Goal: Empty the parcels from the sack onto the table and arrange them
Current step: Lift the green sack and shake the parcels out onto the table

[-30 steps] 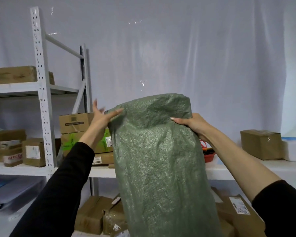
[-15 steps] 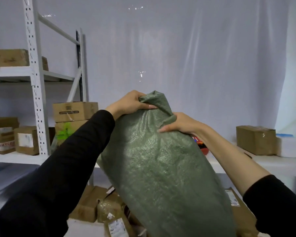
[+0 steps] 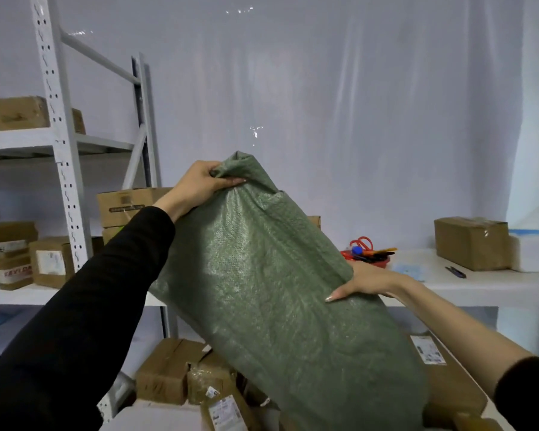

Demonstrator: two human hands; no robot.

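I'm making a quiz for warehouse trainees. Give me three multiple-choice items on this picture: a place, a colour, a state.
1. Where are the red-handled scissors?
A. hung on the wall
B. in the red tray on the white shelf
C. on the floor

2. What colour is the sack?
A. blue
B. white
C. green

3. What is the left hand doing?
A. gripping the sack's bunched top
B. hanging free
C. pressing the wall

Answers:
1 B: the scissors stick out of the tray.
2 C: the woven cloth is green.
3 A: the fingers curl round the bunched end.
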